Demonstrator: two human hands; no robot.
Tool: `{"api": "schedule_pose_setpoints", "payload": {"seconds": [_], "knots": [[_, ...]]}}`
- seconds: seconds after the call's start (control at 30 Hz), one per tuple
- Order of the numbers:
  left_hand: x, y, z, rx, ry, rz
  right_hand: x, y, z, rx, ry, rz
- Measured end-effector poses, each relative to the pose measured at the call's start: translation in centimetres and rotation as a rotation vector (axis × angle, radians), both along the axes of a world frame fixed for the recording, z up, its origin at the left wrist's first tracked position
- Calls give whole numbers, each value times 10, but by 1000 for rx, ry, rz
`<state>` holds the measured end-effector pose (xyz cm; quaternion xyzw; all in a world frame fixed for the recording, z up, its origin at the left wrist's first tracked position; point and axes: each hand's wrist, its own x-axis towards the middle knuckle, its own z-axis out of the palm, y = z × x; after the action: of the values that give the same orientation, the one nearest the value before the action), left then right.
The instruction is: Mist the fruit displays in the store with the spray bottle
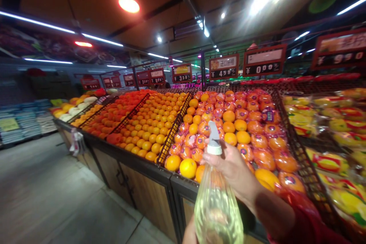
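Note:
My right hand point(233, 167) is closed around the neck of a clear plastic spray bottle point(217, 207), just below its white spray head point(214, 139). The bottle stands upright in front of a bin of oranges point(240, 126), some of them wrapped in pink film. My red sleeve point(303, 221) shows at the lower right. Only a small part of my left hand point(189, 235) shows at the bottom edge, against the bottle's lower left side; its fingers are hidden.
A long wooden fruit stand point(148, 194) runs from left to right, split by black wire dividers point(174, 126) into bins of oranges and tangerines point(151, 122). Bagged yellow fruit point(337, 122) lies at the right. Price signs point(223, 67) hang above. A grey floor aisle point(48, 194) lies to the left.

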<state>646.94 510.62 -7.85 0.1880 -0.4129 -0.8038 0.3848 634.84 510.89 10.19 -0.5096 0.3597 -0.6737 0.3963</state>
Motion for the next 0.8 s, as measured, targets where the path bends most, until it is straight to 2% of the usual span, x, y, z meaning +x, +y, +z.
{"api": "schedule_pose_setpoints", "payload": {"seconds": [0.13, 0.33, 0.43, 0.5, 0.63, 0.8], "knots": [[-13, -4, -2, 140, -10, -85, -8, 7, -3, 31, 8, -150], [-19, 2, 17, 187, -5, -243, -30, 26, -12, 60, 9, -294], [-25, 4, 22, 210, -14, -292, -41, 40, -15, 109, 7, -375], [-30, 7, 24, 175, -37, -304, -50, 51, -17, 115, 48, -453], [-36, 18, 32, -54, -20, -334, -70, 72, -21, 75, 218, -622], [-46, 25, 36, -128, -73, -444, -81, 94, -26, 122, 54, -667]]}}
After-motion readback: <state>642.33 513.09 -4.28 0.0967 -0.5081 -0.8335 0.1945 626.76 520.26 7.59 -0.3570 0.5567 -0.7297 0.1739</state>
